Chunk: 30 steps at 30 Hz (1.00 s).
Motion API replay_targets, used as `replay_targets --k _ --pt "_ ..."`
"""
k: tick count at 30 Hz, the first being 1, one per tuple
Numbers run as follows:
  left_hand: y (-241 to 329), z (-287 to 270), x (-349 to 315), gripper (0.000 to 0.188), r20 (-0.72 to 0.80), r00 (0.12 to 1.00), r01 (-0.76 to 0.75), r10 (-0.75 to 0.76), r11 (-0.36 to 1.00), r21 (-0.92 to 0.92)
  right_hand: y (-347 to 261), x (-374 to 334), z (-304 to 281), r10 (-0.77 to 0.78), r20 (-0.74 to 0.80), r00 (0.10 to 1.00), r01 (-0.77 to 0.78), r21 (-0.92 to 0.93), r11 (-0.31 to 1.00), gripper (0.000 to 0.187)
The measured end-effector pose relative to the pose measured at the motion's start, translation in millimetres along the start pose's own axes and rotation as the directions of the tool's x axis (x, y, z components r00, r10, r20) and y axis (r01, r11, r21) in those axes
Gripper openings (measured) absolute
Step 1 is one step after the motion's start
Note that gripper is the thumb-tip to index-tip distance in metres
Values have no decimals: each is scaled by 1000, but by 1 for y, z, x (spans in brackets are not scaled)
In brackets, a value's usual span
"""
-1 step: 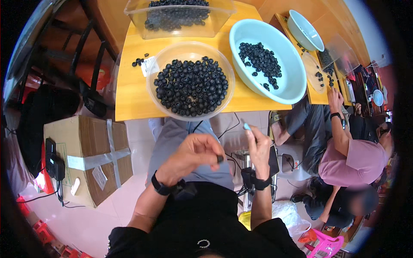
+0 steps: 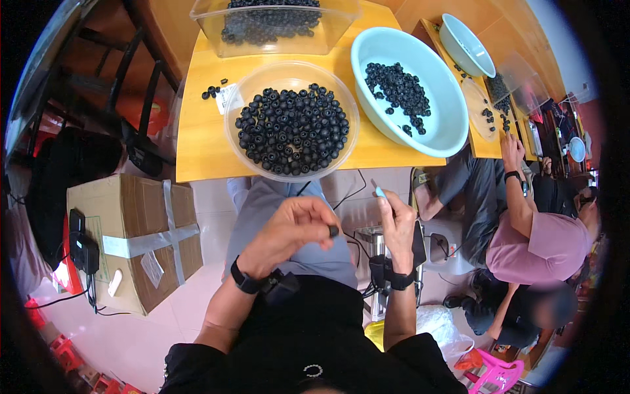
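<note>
Black piece (image 2: pixel 333 231), small and roundish, is in the left hand (image 2: pixel 296 226), at the near side of the table (image 2: pixel 203 154) and above the grey trousers (image 2: pixel 308 259) of the person. Thumb and fingers of this hand are closed together on the piece, which shows at their tips on the right side. The right hand (image 2: pixel 398 226) is raised to the right of it, and its thumb and index finger are clamped on a small tool (image 2: pixel 380 192) with light blue handle and thin tip; the tip points to the far left. The tool and the piece are apart from each other. Each wrist wears 1 dark band. On the table, near the front edge, stands a clear round bowl (image 2: pixel 285 73) with many black pieces (image 2: pixel 295 128) in it, and some of them show a hole. To the right of this bowl is a light blue basin (image 2: pixel 447 131), which holds a smaller heap of such pieces. Clear rectangular bin (image 2: pixel 331 41), also with black pieces inside, stands at the far side. A few loose pieces (image 2: pixel 211 92) lie left of the bowl, beside a white label (image 2: pixel 229 100). On the floor at left is a taped cardboard box (image 2: pixel 141 203); at right, a co-worker's hand (image 2: pixel 512 152) is at another table (image 2: pixel 484 150).
</note>
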State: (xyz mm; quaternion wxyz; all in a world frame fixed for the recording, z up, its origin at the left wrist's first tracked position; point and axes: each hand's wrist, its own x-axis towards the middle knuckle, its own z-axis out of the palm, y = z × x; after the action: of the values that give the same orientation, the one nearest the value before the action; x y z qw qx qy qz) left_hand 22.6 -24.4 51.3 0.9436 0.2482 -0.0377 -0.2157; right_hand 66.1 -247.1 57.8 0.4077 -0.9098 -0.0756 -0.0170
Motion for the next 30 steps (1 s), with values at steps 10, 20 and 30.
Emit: replay_targets --k 10,20,30 --pt "-13 -16 7 13 -113 994 -17 9 998 -67 -41 -13 5 -206 139 969 185 153 971 23" --pt "-11 -15 4 15 -130 991 -24 12 996 -86 -56 -18 5 -272 252 929 239 154 959 16" --pt "-10 -14 4 15 -145 989 -13 4 998 -59 -51 -17 8 -279 227 933 251 143 957 17"
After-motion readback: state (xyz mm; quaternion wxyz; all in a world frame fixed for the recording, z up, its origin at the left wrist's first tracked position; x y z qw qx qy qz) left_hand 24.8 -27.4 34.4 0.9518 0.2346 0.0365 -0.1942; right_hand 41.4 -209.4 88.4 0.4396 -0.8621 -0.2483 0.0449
